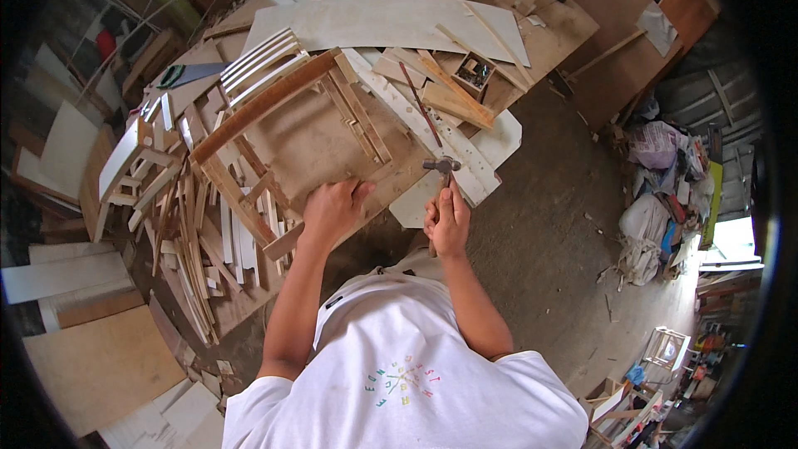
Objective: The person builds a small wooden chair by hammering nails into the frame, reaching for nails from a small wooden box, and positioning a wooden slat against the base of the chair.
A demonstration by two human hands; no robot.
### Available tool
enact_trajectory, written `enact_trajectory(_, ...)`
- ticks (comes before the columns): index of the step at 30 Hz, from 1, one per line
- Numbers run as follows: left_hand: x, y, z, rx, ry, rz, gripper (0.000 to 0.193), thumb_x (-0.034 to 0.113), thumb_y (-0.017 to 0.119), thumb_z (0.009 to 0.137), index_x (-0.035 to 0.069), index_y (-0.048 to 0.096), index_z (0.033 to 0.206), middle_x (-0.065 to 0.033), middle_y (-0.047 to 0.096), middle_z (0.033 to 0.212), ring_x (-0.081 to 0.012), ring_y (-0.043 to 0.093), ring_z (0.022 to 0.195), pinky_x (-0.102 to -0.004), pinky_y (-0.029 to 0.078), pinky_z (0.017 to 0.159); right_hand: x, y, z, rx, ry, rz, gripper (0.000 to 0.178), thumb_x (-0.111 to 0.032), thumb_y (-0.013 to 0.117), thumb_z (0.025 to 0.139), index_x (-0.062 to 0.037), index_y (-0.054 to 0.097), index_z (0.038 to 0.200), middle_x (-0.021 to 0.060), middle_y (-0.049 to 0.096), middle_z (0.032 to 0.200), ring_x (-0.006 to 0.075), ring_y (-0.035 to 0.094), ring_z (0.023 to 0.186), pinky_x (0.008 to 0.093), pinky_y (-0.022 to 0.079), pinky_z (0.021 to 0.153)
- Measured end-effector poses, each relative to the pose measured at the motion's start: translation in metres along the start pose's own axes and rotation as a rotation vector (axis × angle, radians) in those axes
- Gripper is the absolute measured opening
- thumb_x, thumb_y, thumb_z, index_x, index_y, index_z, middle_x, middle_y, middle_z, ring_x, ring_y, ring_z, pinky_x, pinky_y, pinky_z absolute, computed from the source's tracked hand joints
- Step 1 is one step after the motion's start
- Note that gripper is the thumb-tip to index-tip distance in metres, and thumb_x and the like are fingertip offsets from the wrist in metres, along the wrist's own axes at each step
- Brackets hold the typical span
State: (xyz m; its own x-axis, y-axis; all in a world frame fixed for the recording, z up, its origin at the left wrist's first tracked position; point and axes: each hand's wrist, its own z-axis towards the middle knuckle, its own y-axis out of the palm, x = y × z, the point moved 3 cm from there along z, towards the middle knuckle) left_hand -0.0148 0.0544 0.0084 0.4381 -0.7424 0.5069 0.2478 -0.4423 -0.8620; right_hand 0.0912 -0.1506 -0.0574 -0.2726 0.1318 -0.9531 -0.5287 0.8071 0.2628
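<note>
A wooden frame point(264, 102) with brown rails and slatted pieces lies tilted on the workbench in front of me. My left hand point(332, 209) is closed over its near rail, thumb towards the right; the fingertips are partly hidden. In my right hand point(449, 223) is a hammer point(442, 165), gripped by its wooden handle with the metal head up. The hammer head is just right of the frame, over the end of a long pale board point(465, 168), apart from the rail.
Wood strips point(195, 237) pile up on the left, near a handsaw point(193, 73). A small box point(475, 72) of hardware and a large white panel point(374, 21) lie farther back. Bags and cloth point(652, 208) are heaped on the right beyond the concrete floor point(544, 224).
</note>
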Motion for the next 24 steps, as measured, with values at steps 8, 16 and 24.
enact_trajectory(8,0.001,0.001,0.0,0.01,-0.021,0.027,0.048,0.05,0.059,0.103,0.006,0.072,0.086,-0.0228,0.068,0.069,-0.0476,0.069,0.071,-0.0549,0.056,0.065,-0.014,-0.001,0.005,-0.093,0.178,0.058,0.05,-0.048,0.048,0.112,-0.0114,0.051,0.146,-0.0022,0.047,0.07,0.0021,0.039,0.047,0.0193,0.033,0.04)
enact_trajectory(16,0.002,-0.001,-0.002,0.035,-0.012,0.034,0.049,0.049,0.06,0.103,0.006,0.071,0.084,-0.0226,0.068,0.069,-0.0468,0.069,0.07,-0.054,0.056,0.064,-0.003,0.003,0.003,-0.113,0.197,0.05,0.054,-0.046,0.047,0.113,-0.016,0.044,0.158,-0.0023,0.048,0.072,0.0029,0.039,0.047,0.0197,0.033,0.04)
enact_trajectory(24,0.004,-0.002,-0.002,0.029,-0.045,0.024,0.049,0.049,0.059,0.104,0.005,0.072,0.086,-0.0231,0.068,0.069,-0.0469,0.069,0.071,-0.0544,0.056,0.065,0.004,0.006,0.0,0.039,0.08,0.133,0.058,-0.043,0.048,0.113,-0.0154,0.04,0.163,-0.0017,0.047,0.073,0.0046,0.039,0.052,0.0213,0.033,0.043)
